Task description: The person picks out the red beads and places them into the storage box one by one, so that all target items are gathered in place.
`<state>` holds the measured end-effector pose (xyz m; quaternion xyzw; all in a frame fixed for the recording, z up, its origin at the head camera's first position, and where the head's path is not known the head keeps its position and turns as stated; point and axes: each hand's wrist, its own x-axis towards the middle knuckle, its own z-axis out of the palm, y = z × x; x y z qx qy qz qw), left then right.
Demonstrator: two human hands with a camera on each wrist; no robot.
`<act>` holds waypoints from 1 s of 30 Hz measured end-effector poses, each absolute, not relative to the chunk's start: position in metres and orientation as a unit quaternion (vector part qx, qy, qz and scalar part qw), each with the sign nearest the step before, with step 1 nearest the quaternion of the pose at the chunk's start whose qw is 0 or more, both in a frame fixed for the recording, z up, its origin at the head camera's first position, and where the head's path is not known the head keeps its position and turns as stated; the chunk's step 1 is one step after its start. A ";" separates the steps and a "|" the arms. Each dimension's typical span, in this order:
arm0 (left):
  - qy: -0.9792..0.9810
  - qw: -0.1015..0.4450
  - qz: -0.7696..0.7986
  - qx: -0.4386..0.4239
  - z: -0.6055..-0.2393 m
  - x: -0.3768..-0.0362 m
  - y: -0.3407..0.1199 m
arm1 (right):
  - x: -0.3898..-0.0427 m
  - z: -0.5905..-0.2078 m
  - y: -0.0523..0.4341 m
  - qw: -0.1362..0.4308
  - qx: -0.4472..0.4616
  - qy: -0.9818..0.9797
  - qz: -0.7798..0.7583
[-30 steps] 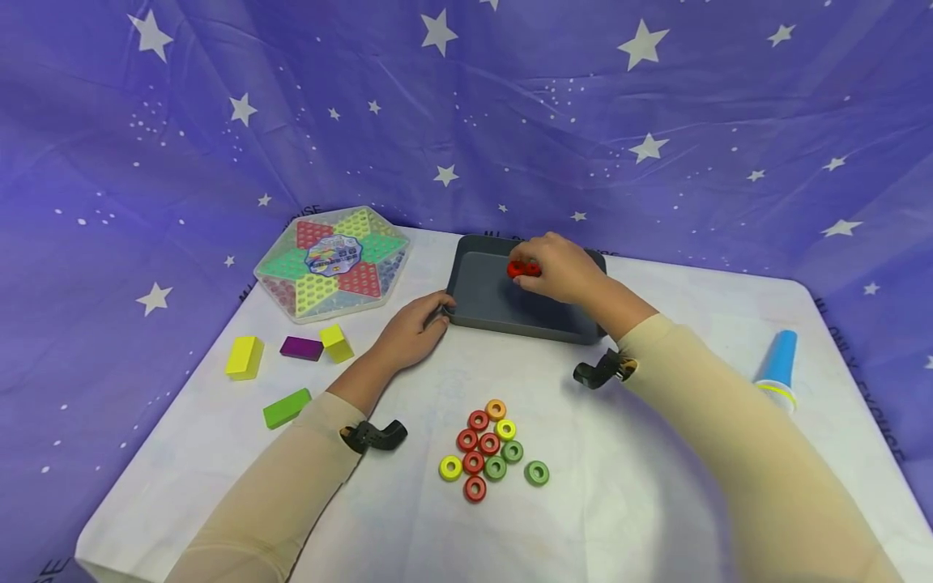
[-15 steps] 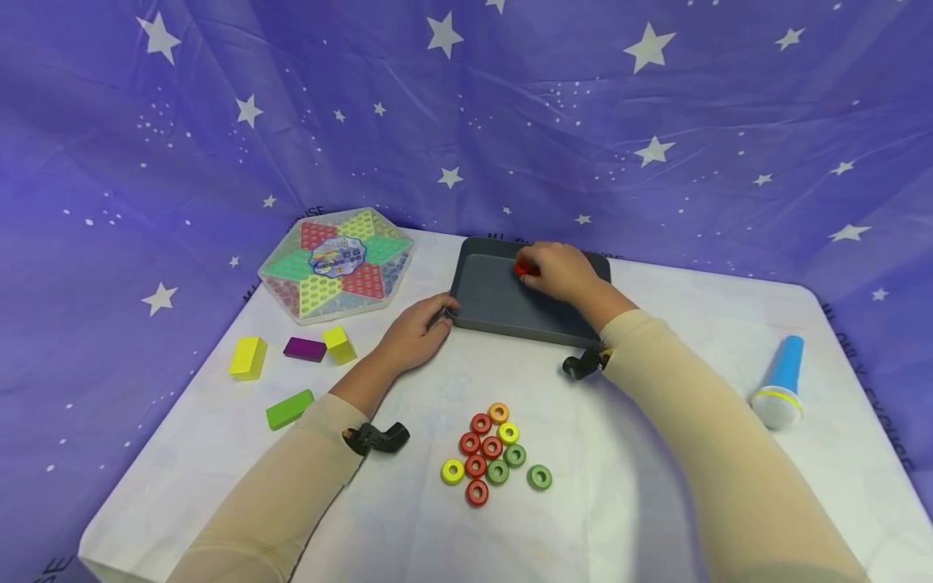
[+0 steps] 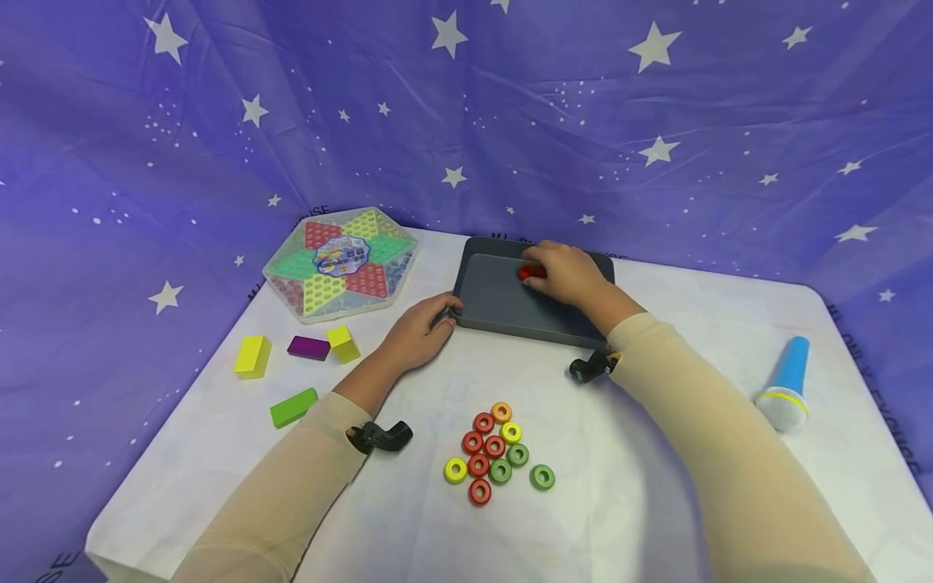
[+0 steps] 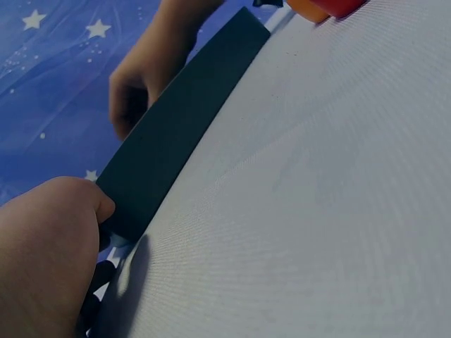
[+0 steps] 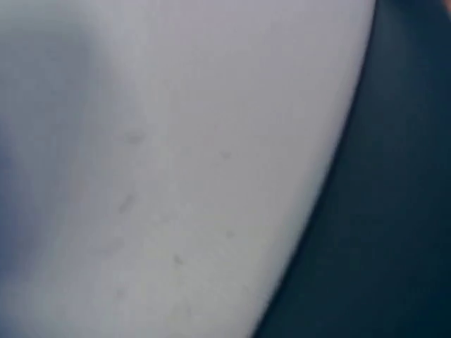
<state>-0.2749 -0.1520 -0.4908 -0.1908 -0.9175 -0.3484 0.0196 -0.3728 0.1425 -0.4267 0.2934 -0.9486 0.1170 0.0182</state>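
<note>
A dark grey rectangular tray (image 3: 496, 295) lies at the back middle of the white table. At its front left corner my left hand (image 3: 417, 330) grips the tray; the left wrist view shows the thumb (image 4: 106, 208) against the tray's outer wall (image 4: 176, 134). Over the tray's floor, my right hand (image 3: 567, 275) pinches a red ring (image 3: 528, 272), partly hidden by the fingers. Closer to me lies a loose group of small rings: red (image 3: 479, 491), green (image 3: 543, 477), yellow (image 3: 455, 470) and orange (image 3: 501, 413). The right wrist view catches only tabletop and tray wall (image 5: 394, 211).
Left of the tray is a hexagonal Chinese checkers box (image 3: 341, 263). Nearer stand yellow blocks (image 3: 253, 357), a purple block (image 3: 309, 348) and a green block (image 3: 294, 407). A blue toy microphone (image 3: 790, 372) lies at the right. Behind the table hangs a starry purple cloth (image 3: 466, 121).
My right hand has come down slightly within the tray, still holding the red ring. Its sleeve has shifted left, uncovering the microphone's head. My left hand stays on the tray's corner.
</note>
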 end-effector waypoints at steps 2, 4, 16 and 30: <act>-0.917 0.022 -0.348 -0.191 -0.491 -0.275 -0.153 | -0.366 -0.421 0.143 0.031 0.301 -0.944 0.128; -0.917 0.023 -0.351 -0.190 -0.490 -0.275 -0.153 | -0.355 -0.414 0.142 0.039 0.313 -0.938 0.145; -0.916 0.024 -0.350 -0.197 -0.490 -0.276 -0.153 | -0.207 -0.410 0.125 0.025 0.443 -0.855 0.268; -0.916 0.027 -0.351 -0.195 -0.493 -0.274 -0.152 | -0.116 -0.450 0.107 0.140 0.636 -0.749 0.123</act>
